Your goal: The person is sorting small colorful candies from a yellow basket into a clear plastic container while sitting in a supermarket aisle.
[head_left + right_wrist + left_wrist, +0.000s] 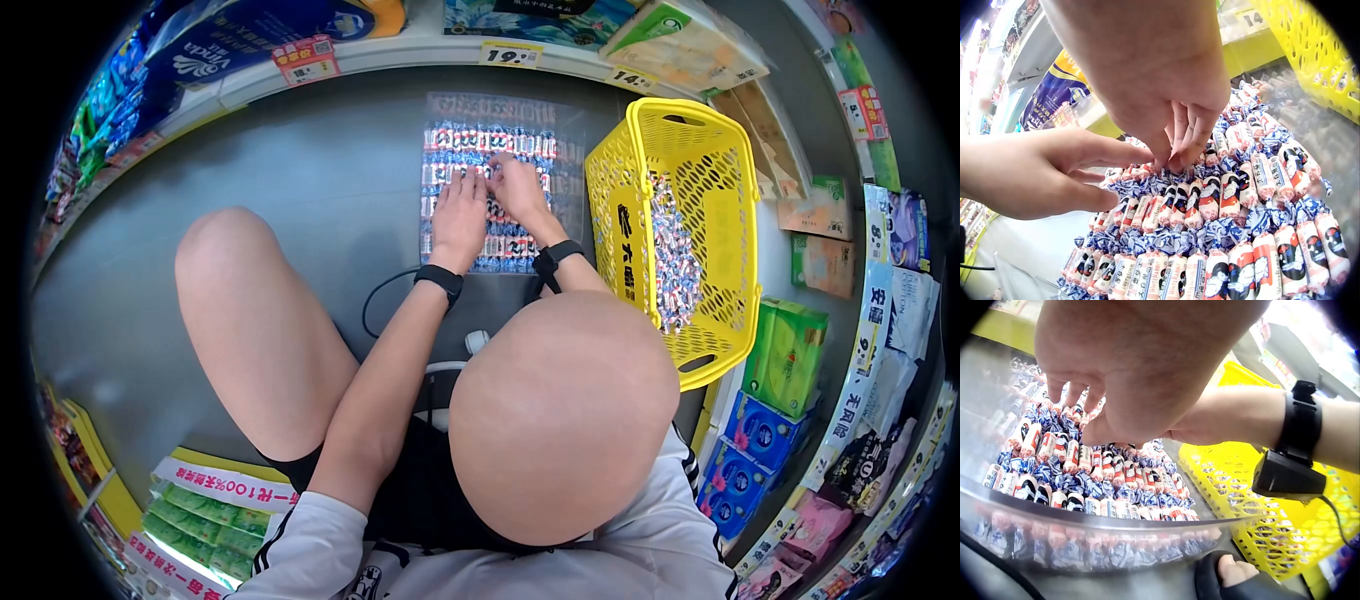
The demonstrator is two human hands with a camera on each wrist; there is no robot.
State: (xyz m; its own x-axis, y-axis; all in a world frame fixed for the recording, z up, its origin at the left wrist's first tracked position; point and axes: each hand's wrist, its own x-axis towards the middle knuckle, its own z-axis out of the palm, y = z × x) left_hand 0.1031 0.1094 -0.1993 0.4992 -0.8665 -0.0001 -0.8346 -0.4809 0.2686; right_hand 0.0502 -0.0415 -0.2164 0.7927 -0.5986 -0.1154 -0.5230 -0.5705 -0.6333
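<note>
Whether the right hand (pixel 518 188), fingertips bunched, pinches a candy is hard to make out. The clear box (pixel 1210 524) stands on a grey floor (pixel 300 130) by store shelves (pixel 400 58), its right edge beside a yellow basket (pixel 608 200); wrapped candies (pixel 495 137) lie inside in rows beneath both hands, the left hand (pixel 460 215) with fingers extended.

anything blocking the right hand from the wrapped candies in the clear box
Nothing visible does. The right hand has its fingertips down at the wrapped candies. The left hand is close beside it, not in between, and the yellow basket stands to the right, outside the clear box.
</note>
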